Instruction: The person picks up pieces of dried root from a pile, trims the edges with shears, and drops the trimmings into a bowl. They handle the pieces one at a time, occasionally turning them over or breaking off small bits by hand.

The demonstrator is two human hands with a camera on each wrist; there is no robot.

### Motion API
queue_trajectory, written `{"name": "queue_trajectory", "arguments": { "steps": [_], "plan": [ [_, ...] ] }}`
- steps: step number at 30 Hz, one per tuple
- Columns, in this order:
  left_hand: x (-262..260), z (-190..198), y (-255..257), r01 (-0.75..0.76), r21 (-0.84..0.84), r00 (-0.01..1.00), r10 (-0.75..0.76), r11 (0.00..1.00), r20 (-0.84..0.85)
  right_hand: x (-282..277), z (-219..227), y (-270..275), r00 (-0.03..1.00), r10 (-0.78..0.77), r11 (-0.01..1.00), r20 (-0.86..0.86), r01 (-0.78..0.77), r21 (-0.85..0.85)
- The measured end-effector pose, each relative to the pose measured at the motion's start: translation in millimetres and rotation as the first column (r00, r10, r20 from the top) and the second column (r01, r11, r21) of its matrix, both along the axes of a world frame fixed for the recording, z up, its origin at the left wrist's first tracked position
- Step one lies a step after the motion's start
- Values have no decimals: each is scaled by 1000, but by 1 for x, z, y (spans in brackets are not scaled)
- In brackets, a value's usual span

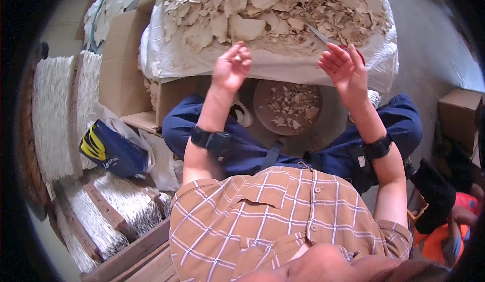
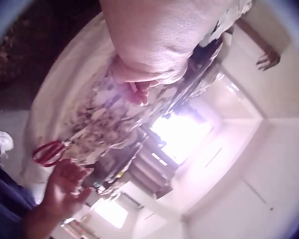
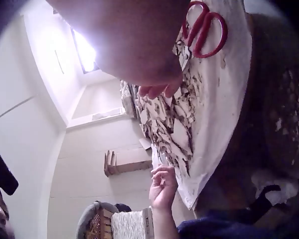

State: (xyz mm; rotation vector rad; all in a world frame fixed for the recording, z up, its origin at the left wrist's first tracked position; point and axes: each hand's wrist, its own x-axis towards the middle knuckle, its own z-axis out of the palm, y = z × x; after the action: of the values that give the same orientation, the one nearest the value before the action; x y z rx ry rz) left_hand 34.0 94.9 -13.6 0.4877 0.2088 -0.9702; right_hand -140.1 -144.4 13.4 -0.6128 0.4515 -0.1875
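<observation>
My left hand [image 1: 232, 69] is raised over the near edge of a covered table, its fingers curled round a small pale piece [image 1: 238, 58]; the kind of piece I cannot tell. To the right, my right hand [image 1: 348, 75] hangs palm-up with loosely bent fingers and nothing in it. Just beyond it lie scissors with red handles [image 3: 209, 35], their blades [image 1: 318, 33] pointing into the heap. Thin, pale, brown-stained flakes [image 1: 247, 29] cover the table's far part in a broken pile. In the right wrist view, the left hand's fingers [image 3: 163, 173] are folded inward.
White sheeting [image 1: 202, 65] drapes the table edge. Between the knees stands a round basin [image 1: 260, 115] with broken flakes inside. Cardboard boxes [image 1: 121, 65], a blue bag [image 1: 121, 153] and stacks of white sheets [image 1: 53, 115] are at left. Another box [image 1: 458, 113] stands at right.
</observation>
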Motion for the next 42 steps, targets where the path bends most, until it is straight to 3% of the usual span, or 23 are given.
{"name": "queue_trajectory", "arguments": {
  "steps": [2, 4, 7, 8, 9, 11, 13, 14, 16, 18, 19, 20, 21, 23, 24, 26, 27, 29, 30, 36, 39, 41, 42],
  "plan": [
    [13, 22, 30, -200, 39, 979, 201, 979, -27, -4, -7, -7, 1000, 19, 999, 17, -19, 44],
    [37, 21, 82, -314, 28, 948, 312, 949, 62, -5, -11, -6, 999, 43, 994, 29, -45, 97],
    [112, 18, 200, -486, -40, 853, 483, 873, 195, -6, -2, -3, 1000, -12, 998, -26, 13, 69],
    [119, 39, 211, -708, 128, 694, 648, 695, 314, -7, 1, -2, 1000, 1, 997, -7, 0, 73],
    [127, 61, 213, -866, 245, 500, 734, 436, 459, -7, 4, -2, 1000, 10, 998, 14, -11, 70],
    [117, 90, 226, -805, 556, 565, 550, 205, 615, -7, 4, -4, 999, 13, 998, 46, -16, 67],
    [123, 101, 236, -705, 655, 692, 466, 272, 551, -6, 5, -4, 1000, -16, 999, -11, 17, 46],
    [114, 102, 216, -746, 619, 665, 329, 245, 670, -6, 6, -4, 998, -41, 999, -38, 41, 9],
    [114, 86, 181, -722, 508, 665, 270, 469, 696, -5, 0, -5, 998, -39, 999, -59, 39, -6],
    [80, 86, 106, -505, 483, 696, 7, 715, 718, -3, -3, -4, 995, -17, 1000, -99, 16, -11],
    [63, 84, 68, -408, 555, 676, -170, 725, 718, -2, -4, -2, 995, -19, 1000, -94, 17, -17],
    [55, 75, 36, -332, 673, 614, -390, 661, 686, -2, -4, -2, 994, 10, 999, -105, -14, -33],
    [56, 54, 11, -316, 708, 401, -588, 631, 703, -3, -4, -1, 992, 36, 998, -117, -42, -48],
    [52, 27, -38, -511, 617, -52, -738, 599, 673, -4, 0, 0, 993, 19, 998, -115, -26, -60],
    [46, 21, -55, -507, 610, -62, -732, 608, 678, -4, 3, 0, 993, 26, 995, -118, -37, -93],
    [39, 12, -78, -769, 334, -447, -832, 545, 330, -5, 9, -1, 994, 20, 990, -110, -35, -139],
    [41, 9, -84, -764, 332, -456, -827, 553, 329, -5, 9, -4, 994, 10, 990, -108, -25, -139],
    [47, 3, -93, -828, 425, -413, -911, 367, -19, -6, 9, -8, 997, 26, 987, -72, -37, -157],
    [48, 2, -94, -824, 436, -407, -913, 362, -11, -7, 10, -9, 998, 17, 988, -68, -27, -152],
    [65, -2, -94, -711, 412, -604, -795, 570, 58, -13, 10, -10, 996, 24, 986, -81, -37, -161],
    [67, 5, -90, -635, 474, -599, -776, 610, 196, -14, 11, -10, 995, 16, 986, -100, -32, -167],
    [61, 12, -88, -624, 501, -536, -795, 600, 284, -14, 9, -11, 996, 24, 985, -81, -38, -166],
    [61, 12, -87, -358, 665, -162, -745, 655, 647, -14, 9, -10, 996, 23, 985, -81, -36, -166]
  ]
}}
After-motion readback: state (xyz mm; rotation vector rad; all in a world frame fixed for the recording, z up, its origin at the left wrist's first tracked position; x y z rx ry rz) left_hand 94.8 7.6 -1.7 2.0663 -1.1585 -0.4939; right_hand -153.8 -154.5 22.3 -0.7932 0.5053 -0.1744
